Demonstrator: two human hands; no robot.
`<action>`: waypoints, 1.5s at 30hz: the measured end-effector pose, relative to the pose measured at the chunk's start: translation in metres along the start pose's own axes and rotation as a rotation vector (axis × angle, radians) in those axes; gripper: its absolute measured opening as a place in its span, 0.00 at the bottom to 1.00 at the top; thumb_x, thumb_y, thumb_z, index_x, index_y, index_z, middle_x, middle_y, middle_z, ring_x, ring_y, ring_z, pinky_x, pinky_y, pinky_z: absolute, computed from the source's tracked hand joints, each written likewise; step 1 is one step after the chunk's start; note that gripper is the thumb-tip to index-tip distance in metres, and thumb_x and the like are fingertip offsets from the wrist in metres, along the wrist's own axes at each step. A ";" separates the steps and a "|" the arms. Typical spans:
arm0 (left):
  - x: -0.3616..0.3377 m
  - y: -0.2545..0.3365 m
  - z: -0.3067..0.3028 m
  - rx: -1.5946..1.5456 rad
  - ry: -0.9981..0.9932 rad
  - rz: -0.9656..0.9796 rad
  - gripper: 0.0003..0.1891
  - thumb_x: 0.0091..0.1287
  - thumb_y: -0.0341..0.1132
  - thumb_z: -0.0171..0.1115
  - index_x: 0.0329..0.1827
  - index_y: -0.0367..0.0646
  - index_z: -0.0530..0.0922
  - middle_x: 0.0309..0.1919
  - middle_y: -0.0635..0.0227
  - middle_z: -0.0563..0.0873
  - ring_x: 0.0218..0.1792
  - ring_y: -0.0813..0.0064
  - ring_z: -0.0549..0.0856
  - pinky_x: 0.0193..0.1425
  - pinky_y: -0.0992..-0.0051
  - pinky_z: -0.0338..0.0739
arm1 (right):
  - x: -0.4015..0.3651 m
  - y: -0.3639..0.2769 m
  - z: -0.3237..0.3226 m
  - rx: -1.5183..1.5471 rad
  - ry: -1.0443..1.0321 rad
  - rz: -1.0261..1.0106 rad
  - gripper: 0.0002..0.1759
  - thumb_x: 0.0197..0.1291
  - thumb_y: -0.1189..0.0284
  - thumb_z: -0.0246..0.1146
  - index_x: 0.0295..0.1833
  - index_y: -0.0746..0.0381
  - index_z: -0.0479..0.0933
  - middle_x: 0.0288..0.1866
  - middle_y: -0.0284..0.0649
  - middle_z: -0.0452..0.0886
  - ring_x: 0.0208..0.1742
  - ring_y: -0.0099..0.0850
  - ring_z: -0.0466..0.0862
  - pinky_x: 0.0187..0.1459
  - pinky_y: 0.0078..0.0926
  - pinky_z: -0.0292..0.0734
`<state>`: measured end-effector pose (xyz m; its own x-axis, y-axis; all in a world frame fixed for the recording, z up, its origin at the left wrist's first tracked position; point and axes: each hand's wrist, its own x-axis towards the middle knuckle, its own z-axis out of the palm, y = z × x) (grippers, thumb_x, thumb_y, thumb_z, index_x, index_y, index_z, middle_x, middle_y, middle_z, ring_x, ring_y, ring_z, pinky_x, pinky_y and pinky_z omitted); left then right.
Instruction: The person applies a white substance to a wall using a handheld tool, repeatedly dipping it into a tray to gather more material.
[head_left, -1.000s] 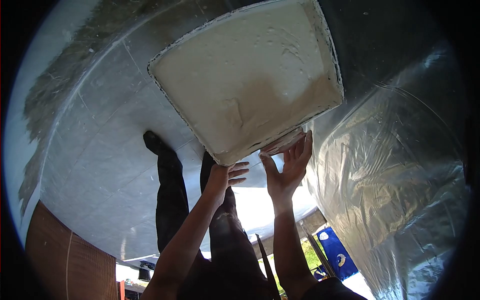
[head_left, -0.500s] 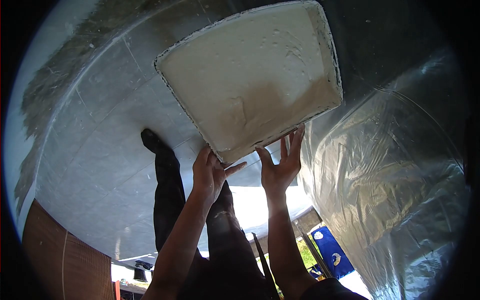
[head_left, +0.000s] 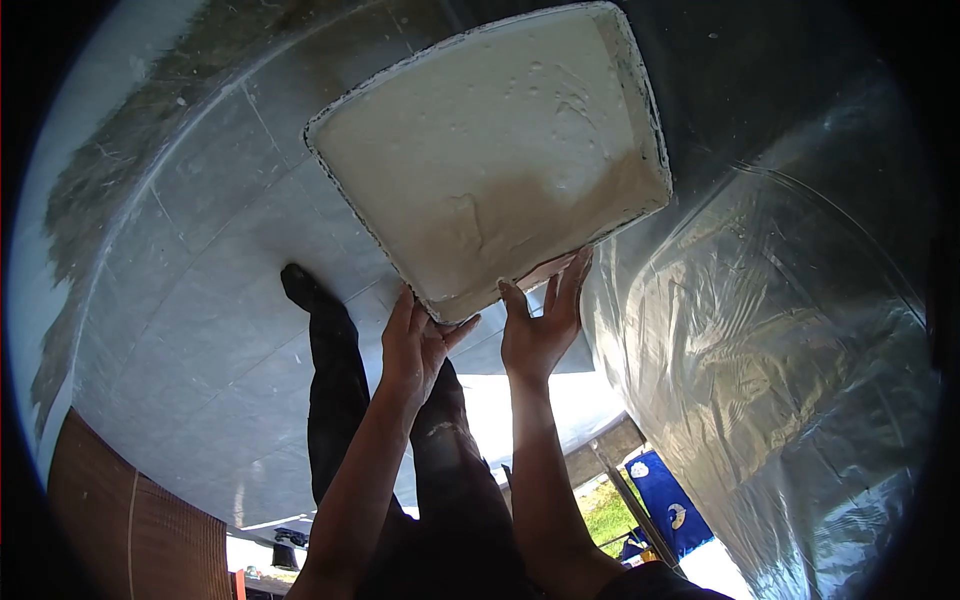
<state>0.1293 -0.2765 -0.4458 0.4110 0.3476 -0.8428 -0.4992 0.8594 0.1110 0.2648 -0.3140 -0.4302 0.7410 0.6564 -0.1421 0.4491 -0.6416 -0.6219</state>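
Observation:
A wide rectangular tray [head_left: 322, 160] filled with a smooth pale creamy material fills the upper middle of the view, its rim crusted with white. At its lower left corner my left hand [head_left: 413, 350] grips the edge, fingers beneath and thumb stretched along the side. My right hand [head_left: 543, 325] holds the near edge further right, thumb at the rim and fingers under it. The undersides of both grips are partly hidden by the tray.
Grey tiled floor [head_left: 230, 300] lies to the left, with my dark-clothed legs below. Crumpled transparent plastic sheeting [head_left: 740, 350] covers the right side. A brown ribbed panel [head_left: 140, 510] stands at lower left, and a blue banner [head_left: 668, 505] hangs at lower right.
The tray has shifted slightly to the left in view. My right hand has moved left along with it, its thumb now nearer my left hand.

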 end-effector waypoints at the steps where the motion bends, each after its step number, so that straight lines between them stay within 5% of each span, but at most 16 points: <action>1: 0.000 -0.001 -0.001 -0.006 -0.009 0.003 0.33 0.83 0.54 0.35 0.78 0.35 0.53 0.75 0.43 0.63 0.74 0.46 0.70 0.74 0.41 0.69 | 0.000 -0.002 0.001 -0.001 0.000 0.000 0.58 0.48 0.76 0.77 0.81 0.70 0.50 0.81 0.67 0.54 0.81 0.61 0.55 0.77 0.49 0.60; 4: -0.001 0.000 0.003 -0.016 0.036 -0.005 0.32 0.83 0.54 0.36 0.76 0.35 0.59 0.72 0.48 0.70 0.70 0.50 0.76 0.74 0.47 0.71 | 0.000 -0.007 0.002 0.005 0.006 0.049 0.58 0.49 0.76 0.76 0.81 0.71 0.49 0.81 0.67 0.54 0.82 0.59 0.54 0.77 0.48 0.60; 12: 0.000 -0.003 0.000 -0.020 0.005 0.013 0.33 0.83 0.53 0.37 0.78 0.35 0.54 0.74 0.42 0.65 0.73 0.44 0.70 0.74 0.42 0.69 | 0.001 -0.015 0.001 0.518 -0.038 0.355 0.52 0.59 0.78 0.68 0.82 0.70 0.44 0.80 0.63 0.57 0.82 0.51 0.57 0.76 0.43 0.64; 16: -0.001 -0.001 0.002 0.012 0.006 0.007 0.34 0.83 0.54 0.35 0.79 0.34 0.54 0.74 0.42 0.66 0.73 0.44 0.70 0.75 0.43 0.68 | -0.011 0.004 0.004 0.532 -0.154 0.433 0.49 0.66 0.72 0.63 0.83 0.68 0.41 0.79 0.59 0.59 0.80 0.49 0.62 0.75 0.42 0.66; 18: -0.001 0.000 -0.001 0.012 -0.012 0.001 0.34 0.83 0.54 0.34 0.79 0.35 0.53 0.74 0.42 0.66 0.74 0.44 0.70 0.76 0.43 0.68 | -0.022 0.017 0.006 1.062 -0.264 0.637 0.47 0.68 0.68 0.59 0.84 0.65 0.39 0.79 0.54 0.60 0.78 0.48 0.65 0.75 0.45 0.65; 22: 0.003 -0.002 -0.008 0.016 -0.065 -0.010 0.34 0.83 0.54 0.33 0.79 0.35 0.53 0.75 0.43 0.65 0.75 0.45 0.67 0.77 0.42 0.65 | -0.029 0.021 0.004 1.247 -0.234 0.804 0.42 0.68 0.63 0.58 0.83 0.62 0.49 0.75 0.46 0.65 0.75 0.45 0.68 0.75 0.49 0.62; 23: 0.002 -0.003 -0.008 0.021 -0.065 -0.015 0.34 0.83 0.54 0.33 0.79 0.35 0.53 0.75 0.43 0.65 0.75 0.45 0.67 0.77 0.42 0.65 | -0.031 0.029 0.001 1.250 -0.227 0.808 0.42 0.68 0.63 0.58 0.83 0.62 0.49 0.75 0.46 0.65 0.75 0.45 0.68 0.75 0.49 0.62; 25: 0.002 -0.001 -0.006 0.009 -0.051 0.012 0.34 0.82 0.54 0.35 0.80 0.35 0.53 0.75 0.43 0.65 0.76 0.45 0.66 0.79 0.43 0.61 | -0.029 0.048 -0.005 1.369 -0.225 0.795 0.33 0.67 0.60 0.62 0.74 0.61 0.66 0.71 0.45 0.71 0.73 0.44 0.70 0.73 0.51 0.65; 28: 0.001 0.002 -0.003 0.035 -0.038 -0.012 0.35 0.82 0.55 0.35 0.80 0.34 0.53 0.75 0.44 0.66 0.76 0.46 0.66 0.80 0.43 0.57 | -0.014 0.054 -0.029 1.465 -0.296 0.613 0.37 0.63 0.57 0.67 0.72 0.62 0.67 0.71 0.45 0.72 0.72 0.44 0.72 0.72 0.52 0.66; 29: 0.001 0.002 -0.003 0.032 -0.041 -0.010 0.35 0.82 0.55 0.35 0.80 0.34 0.53 0.75 0.44 0.66 0.76 0.46 0.66 0.80 0.43 0.57 | -0.011 0.066 -0.036 1.504 -0.378 0.490 0.45 0.54 0.53 0.73 0.74 0.62 0.66 0.71 0.46 0.71 0.71 0.47 0.73 0.72 0.54 0.66; 32: 0.003 0.000 -0.008 0.075 -0.047 -0.006 0.36 0.82 0.56 0.35 0.80 0.34 0.53 0.76 0.44 0.65 0.77 0.47 0.65 0.81 0.44 0.54 | -0.010 0.057 -0.056 1.485 -0.335 0.544 0.53 0.47 0.51 0.77 0.76 0.62 0.64 0.71 0.47 0.71 0.72 0.49 0.71 0.73 0.56 0.65; 34: 0.007 -0.004 -0.015 0.113 -0.044 -0.001 0.36 0.82 0.56 0.34 0.80 0.34 0.53 0.77 0.45 0.64 0.78 0.48 0.64 0.82 0.46 0.53 | -0.009 0.061 -0.062 1.458 -0.401 0.461 0.49 0.54 0.51 0.70 0.78 0.58 0.60 0.72 0.44 0.69 0.74 0.49 0.69 0.73 0.53 0.67; 45: 0.003 -0.006 -0.011 0.286 0.050 0.040 0.37 0.81 0.60 0.31 0.81 0.39 0.56 0.78 0.54 0.66 0.78 0.59 0.64 0.83 0.56 0.51 | 0.000 0.046 -0.067 1.453 -0.296 0.533 0.51 0.46 0.61 0.76 0.76 0.63 0.64 0.74 0.47 0.70 0.76 0.48 0.68 0.78 0.55 0.59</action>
<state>0.1248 -0.2845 -0.4549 0.3539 0.3710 -0.8586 -0.2761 0.9185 0.2831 0.3189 -0.3707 -0.4074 0.4528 0.6510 -0.6092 -0.7944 -0.0156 -0.6071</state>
